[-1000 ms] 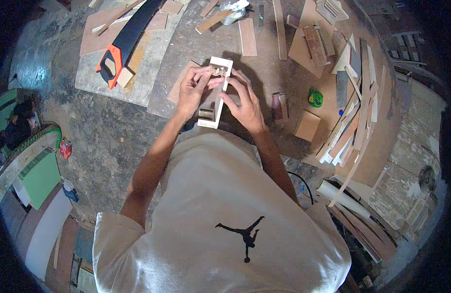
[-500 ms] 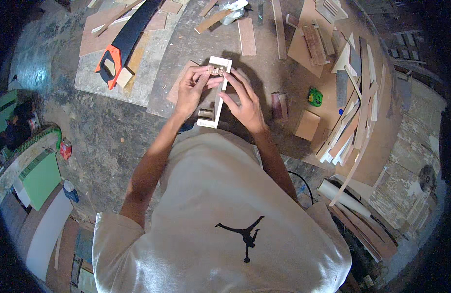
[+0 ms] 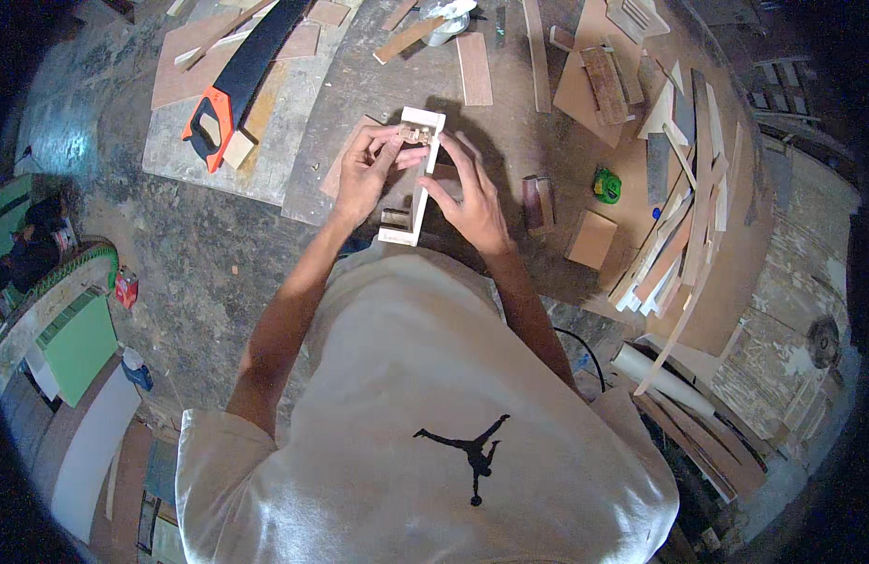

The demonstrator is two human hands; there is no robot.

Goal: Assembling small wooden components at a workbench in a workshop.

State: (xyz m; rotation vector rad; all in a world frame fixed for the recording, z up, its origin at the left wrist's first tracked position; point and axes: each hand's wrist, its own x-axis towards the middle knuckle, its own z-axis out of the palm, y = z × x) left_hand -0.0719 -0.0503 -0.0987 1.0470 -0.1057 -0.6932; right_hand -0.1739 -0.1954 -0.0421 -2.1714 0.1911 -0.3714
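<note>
A narrow pale wooden frame point(image 3: 398, 237) lies lengthwise in front of me at the bench's near edge. My left hand point(image 3: 362, 179) pinches a small notched wooden piece point(image 3: 414, 136) near the frame's far end; whether it touches the frame there I cannot tell. On the other side, my right hand point(image 3: 477, 202) has thumb and fingers spread apart, their tips resting against the frame's long right side. A short brown block point(image 3: 396, 217) sits inside the frame's near end. A flat reddish-brown board point(image 3: 336, 174) lies partly under my left hand.
A handsaw point(image 3: 229, 103) with an orange and black handle lies far left. To the right are a green tape measure point(image 3: 606, 186), a dark reddish block point(image 3: 538, 204), a square wood piece point(image 3: 592, 239) and piled wood strips point(image 3: 679, 244). A plastic tub point(image 3: 446, 33) stands at the back.
My right index fingertip has drawn back slightly from the small wooden piece to the frame's edge. The left hand keeps its pinch; little else differs.
</note>
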